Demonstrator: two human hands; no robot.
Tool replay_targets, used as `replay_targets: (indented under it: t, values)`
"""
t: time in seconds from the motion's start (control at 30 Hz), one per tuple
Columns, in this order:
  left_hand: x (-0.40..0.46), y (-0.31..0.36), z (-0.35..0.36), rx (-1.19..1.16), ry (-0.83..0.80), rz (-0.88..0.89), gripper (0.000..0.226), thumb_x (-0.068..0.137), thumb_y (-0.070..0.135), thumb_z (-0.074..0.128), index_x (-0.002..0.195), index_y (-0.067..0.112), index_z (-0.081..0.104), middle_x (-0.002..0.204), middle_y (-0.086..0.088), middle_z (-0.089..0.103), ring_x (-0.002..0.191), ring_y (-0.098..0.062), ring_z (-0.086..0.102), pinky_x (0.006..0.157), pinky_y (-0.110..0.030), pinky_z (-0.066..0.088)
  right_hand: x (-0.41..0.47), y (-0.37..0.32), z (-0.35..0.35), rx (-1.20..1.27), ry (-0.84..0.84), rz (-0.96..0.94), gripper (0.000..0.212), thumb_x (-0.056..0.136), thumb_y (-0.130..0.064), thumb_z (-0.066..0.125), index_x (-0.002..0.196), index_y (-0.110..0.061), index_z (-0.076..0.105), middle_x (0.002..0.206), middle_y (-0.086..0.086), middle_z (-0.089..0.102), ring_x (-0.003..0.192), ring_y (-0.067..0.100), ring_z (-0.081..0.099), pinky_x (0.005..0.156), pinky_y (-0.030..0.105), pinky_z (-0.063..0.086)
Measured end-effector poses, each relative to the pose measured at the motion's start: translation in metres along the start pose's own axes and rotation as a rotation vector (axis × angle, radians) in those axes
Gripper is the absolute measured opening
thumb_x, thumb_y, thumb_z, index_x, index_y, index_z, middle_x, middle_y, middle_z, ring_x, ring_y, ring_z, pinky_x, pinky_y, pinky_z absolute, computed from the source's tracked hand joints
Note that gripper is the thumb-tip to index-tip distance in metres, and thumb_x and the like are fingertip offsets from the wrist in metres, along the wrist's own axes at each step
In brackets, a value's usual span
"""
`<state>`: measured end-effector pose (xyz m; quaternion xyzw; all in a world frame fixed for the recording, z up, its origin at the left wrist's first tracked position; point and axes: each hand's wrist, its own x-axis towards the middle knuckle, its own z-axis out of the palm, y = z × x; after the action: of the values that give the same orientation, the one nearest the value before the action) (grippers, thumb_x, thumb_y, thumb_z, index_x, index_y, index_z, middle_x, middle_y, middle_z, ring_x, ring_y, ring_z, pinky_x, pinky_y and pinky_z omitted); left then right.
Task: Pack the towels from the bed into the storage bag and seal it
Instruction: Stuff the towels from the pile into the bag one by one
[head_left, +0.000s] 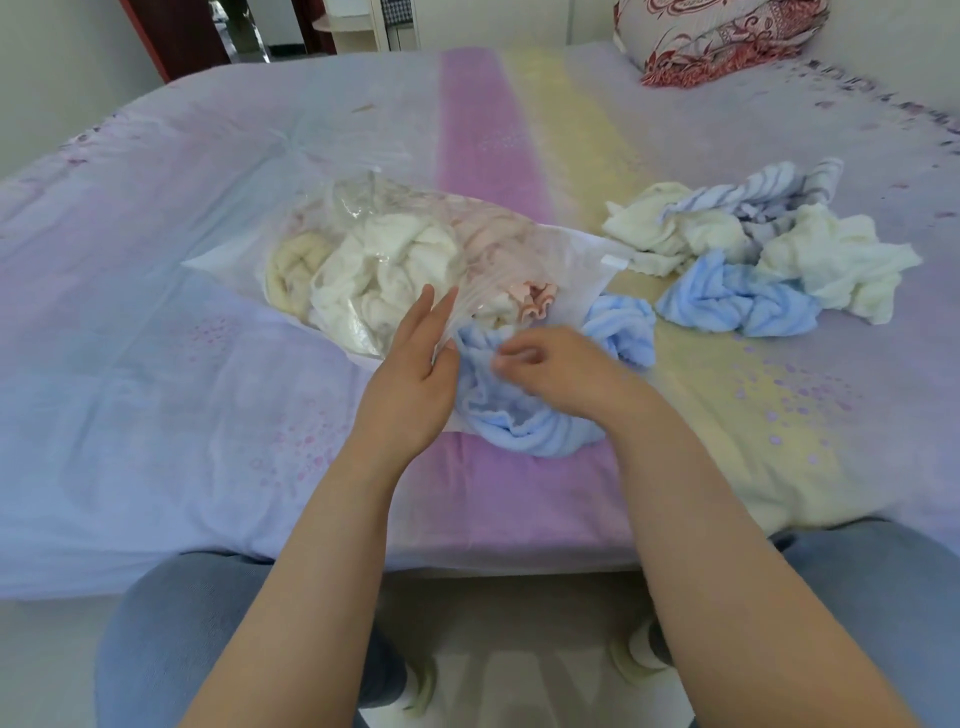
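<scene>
A clear plastic storage bag (395, 234) lies on the bed, stuffed with white, cream and pink towels. Its open mouth faces right and toward me. My left hand (415, 364) holds the near edge of the bag's mouth, thumb on the plastic. My right hand (550, 374) grips a light blue towel (519, 415) that lies at the mouth, partly under the plastic. A second light blue towel (623, 327) sits just right of the mouth. Further right is a loose pile with a blue towel (737, 301), cream towels (831, 260) and a striped towel (753, 195).
The bed (182, 338) has a pastel purple, pink and yellow cover. A red patterned pillow (722, 36) lies at the far right corner. My knees (171, 649) are against the bed's near edge, with floor below.
</scene>
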<state>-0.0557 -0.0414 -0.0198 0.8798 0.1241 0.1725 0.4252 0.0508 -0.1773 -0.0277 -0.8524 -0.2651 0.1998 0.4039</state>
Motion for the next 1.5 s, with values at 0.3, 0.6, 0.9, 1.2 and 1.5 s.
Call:
replay_targets:
  t: [0.3,0.6,0.9,1.2,1.5]
  values:
    - [-0.003,0.001,0.007,-0.03,0.118,0.02,0.054,0.095,0.023,0.053,0.142,0.044,0.036,0.156,0.023,0.021,0.119,-0.021,0.054,0.08,-0.014,0.043,-0.013,0.093,-0.02,-0.201,0.326,0.006,0.039,0.075,-0.018,0.049,0.111,-0.027,0.059,0.111,0.009,0.066,0.105,0.029,0.06,0.091,0.042,0.047]
    - [-0.015,-0.011,0.015,0.292,0.295,0.297,0.051,0.088,0.021,0.061,0.138,0.021,0.048,0.141,0.003,0.049,0.115,-0.019,0.054,0.088,-0.018,0.044,-0.034,0.016,0.003,0.129,0.593,0.011,0.01,0.089,-0.019,0.055,0.098,-0.023,0.054,0.078,-0.008,0.058,0.072,0.008,0.055,0.068,0.023,0.043]
    - [-0.068,-0.026,0.078,-0.435,0.524,-0.326,0.091,0.073,0.046,0.075,0.146,0.028,0.022,0.143,0.004,0.032,0.129,-0.015,0.043,0.105,-0.032,0.041,-0.043,0.017,-0.004,-0.092,-0.101,-0.13,0.079,0.074,-0.039,0.078,0.142,-0.031,0.039,0.139,-0.008,0.037,0.131,0.008,0.037,0.107,0.018,0.03]
    - [-0.054,-0.017,0.084,-0.47,0.322,-0.455,0.03,0.101,0.031,0.042,0.078,0.031,0.061,0.085,0.004,0.068,0.089,-0.025,0.065,0.088,-0.048,0.052,-0.015,0.041,0.029,-0.176,0.252,-0.104,0.035,0.077,-0.038,0.069,0.105,-0.021,0.056,0.113,0.005,0.06,0.103,0.019,0.058,0.077,0.025,0.042]
    - [-0.065,-0.019,0.068,-0.66,0.709,-0.518,0.03,0.097,0.023,0.048,0.071,0.013,0.056,0.072,-0.008,0.062,0.07,-0.024,0.061,0.062,-0.032,0.051,0.018,-0.043,0.044,0.426,0.447,-0.113,0.031,0.088,-0.02,0.064,0.107,-0.014,0.04,0.095,-0.005,0.05,0.082,0.007,0.052,0.072,0.013,0.04]
